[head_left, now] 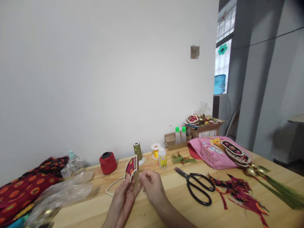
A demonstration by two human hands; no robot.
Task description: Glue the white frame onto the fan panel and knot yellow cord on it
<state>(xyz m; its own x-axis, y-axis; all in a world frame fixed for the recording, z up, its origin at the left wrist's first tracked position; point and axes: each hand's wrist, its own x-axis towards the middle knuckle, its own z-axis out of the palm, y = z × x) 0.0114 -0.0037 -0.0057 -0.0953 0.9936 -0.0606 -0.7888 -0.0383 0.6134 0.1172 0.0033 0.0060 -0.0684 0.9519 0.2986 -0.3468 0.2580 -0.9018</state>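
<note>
My left hand [123,199] grips a fan-shaped ornament [131,166] with a pale cut-out wooden frame and maroon patterned fabric, tilted upright. Close beside it, my right hand [152,185] has its thumb and fingers pinched together near the ornament's lower right edge. A brownish strip [136,180] shows between the two hands; what the right fingers hold is too small to make out. On the table behind my left hand lies a pale curved frame [113,186], partly hidden by that hand. Black-handled scissors [196,186] rest to the right, blades slightly apart.
Along the wall stand a red thread cone [108,163], a green thread spool [137,150], a yellow spool [155,152] and a glue bottle [162,159]. Fabric scraps [239,190], a pink bag [209,155] and a full carton [205,130] are right; patterned cloth [30,186] is left.
</note>
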